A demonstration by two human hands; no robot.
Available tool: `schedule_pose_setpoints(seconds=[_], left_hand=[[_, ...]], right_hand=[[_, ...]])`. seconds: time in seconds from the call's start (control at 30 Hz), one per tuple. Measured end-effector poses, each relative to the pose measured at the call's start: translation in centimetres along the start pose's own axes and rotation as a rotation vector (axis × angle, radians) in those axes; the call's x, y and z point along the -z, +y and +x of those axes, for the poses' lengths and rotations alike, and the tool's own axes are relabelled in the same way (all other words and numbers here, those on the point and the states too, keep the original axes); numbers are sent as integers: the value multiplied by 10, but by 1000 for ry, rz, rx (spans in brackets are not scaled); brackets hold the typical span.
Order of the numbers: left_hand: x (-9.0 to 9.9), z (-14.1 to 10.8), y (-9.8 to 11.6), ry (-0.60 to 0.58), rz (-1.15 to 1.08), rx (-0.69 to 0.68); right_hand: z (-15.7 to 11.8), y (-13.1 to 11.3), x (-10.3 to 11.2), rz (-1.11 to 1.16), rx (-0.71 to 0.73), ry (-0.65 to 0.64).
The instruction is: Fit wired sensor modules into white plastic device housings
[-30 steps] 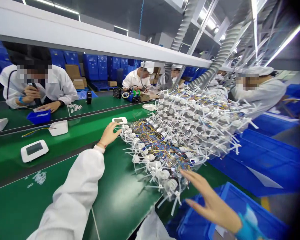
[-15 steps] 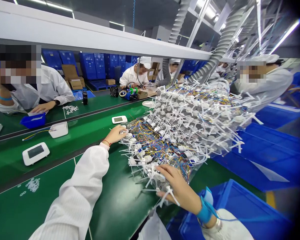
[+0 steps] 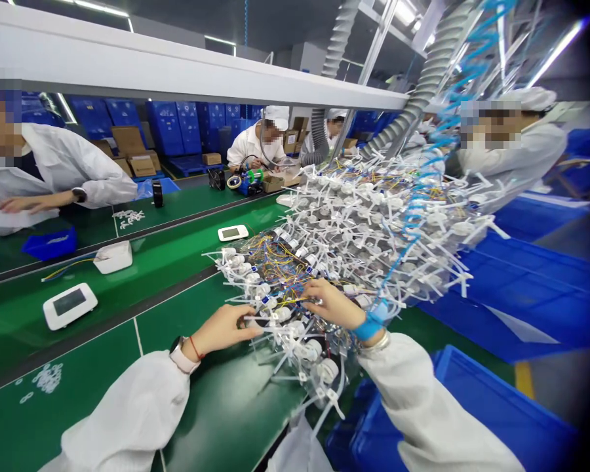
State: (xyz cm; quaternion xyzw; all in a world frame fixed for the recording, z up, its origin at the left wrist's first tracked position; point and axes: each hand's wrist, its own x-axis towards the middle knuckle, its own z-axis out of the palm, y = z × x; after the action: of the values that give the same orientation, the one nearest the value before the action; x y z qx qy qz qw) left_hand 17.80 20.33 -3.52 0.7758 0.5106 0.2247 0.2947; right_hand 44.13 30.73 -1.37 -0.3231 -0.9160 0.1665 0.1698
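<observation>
Big line-side setup here. Far left, a co-worker's white sleeve (image 3: 63,164) leans over the green counter (image 3: 216,406), near a blue tray (image 3: 49,244). On my side of the counter sit a white display unit (image 3: 69,306), a white box (image 3: 113,257) and a second display unit (image 3: 233,233). The left hand (image 3: 221,330) reaches in from the near side, fingers together against the lower edge of the pile, grip loose-looking, though I can't tell if it's pinching anything. The heap of white cable-tied wire harnesses (image 3: 364,229) sits on the counter's right end and bulges out over the edge. The right hand (image 3: 334,305), with a blue wrist strap (image 3: 371,322), lies curled on top among the coloured wires, and whether it's holding a wire is hidden. Working low and close like this keeps both hands right at the tangle. A blue crate (image 3: 476,406) sits lower on the right.
</observation>
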Motion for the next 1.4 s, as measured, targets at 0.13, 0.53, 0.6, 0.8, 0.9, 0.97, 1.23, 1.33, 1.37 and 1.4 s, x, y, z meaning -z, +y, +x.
schedule_pose_setpoints(seconds=[0.13,0.53,0.6,0.8,0.9,0.97,1.23,1.33,1.37,1.4], left_hand=[[-2,2,0,36,-59,63],[59,2,2,137,-113,8],[62,5,3,171,-152,2],[35,36,14,153,-393,-210],[23,46,23,80,-419,-227],[26,44,26,58,-428,-160],[58,41,24,119,-347,-51],[50,57,21,21,-465,-91],[47,62,19,-4,-513,-103],[44,67,17,-17,-553,-112]], right_hand=[[5,-4,9,69,-28,27],[67,-81,120,420,159,259],[72,-88,128,530,159,307],[77,-107,126,648,187,194],[78,-107,131,672,163,349],[76,-96,139,703,144,504],[9,26,95,619,-378,507],[-16,53,61,528,-518,374],[-22,58,54,492,-527,336],[-27,60,49,442,-527,301]])
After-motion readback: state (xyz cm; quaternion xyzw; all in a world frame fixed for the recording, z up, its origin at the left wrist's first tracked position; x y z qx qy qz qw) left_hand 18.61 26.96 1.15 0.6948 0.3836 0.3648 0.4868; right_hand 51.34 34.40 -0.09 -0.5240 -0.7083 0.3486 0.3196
